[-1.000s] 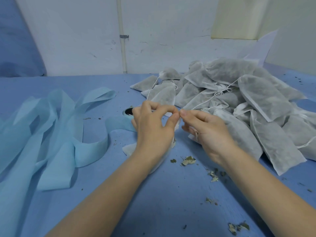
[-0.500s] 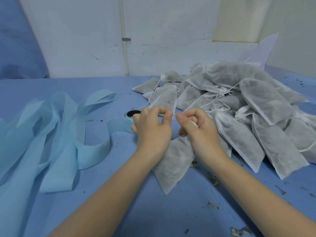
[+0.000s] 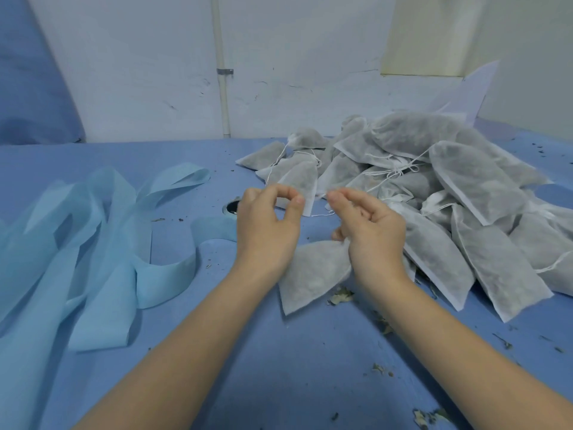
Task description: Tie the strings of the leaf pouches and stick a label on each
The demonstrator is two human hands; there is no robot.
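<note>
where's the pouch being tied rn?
Head view, centre: the pouch lies on the blue table between the wrists, its neck gripped in the right hand, left of the pouch pile.

Blue cloth-covered work surface [image 3: 155, 383], strewn with dry leaf crumbs. Behind it a scuffed white wall [image 3: 139, 72] with a vertical white pipe [image 3: 221, 97] clamped to it. Pale yellowish panel [image 3: 434, 35] upper right. Soft, even light.
</note>
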